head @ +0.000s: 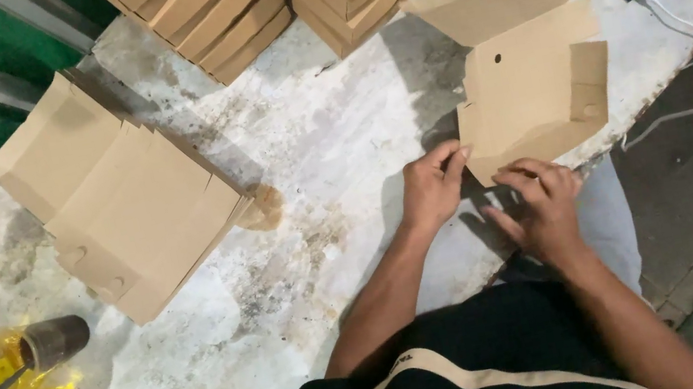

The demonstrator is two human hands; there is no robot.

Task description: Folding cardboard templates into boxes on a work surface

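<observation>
A half-folded brown cardboard box (533, 95) lies flat-sided; left hand (433, 189) and right hand (543, 203) pinch its near corner with curled fingers.

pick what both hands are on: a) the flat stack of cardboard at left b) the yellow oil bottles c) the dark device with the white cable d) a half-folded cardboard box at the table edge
d: the left hand and right hand both grip the box at its near edge.

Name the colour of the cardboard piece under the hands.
Plain light brown cardboard piece, clearest in the head view.
</observation>
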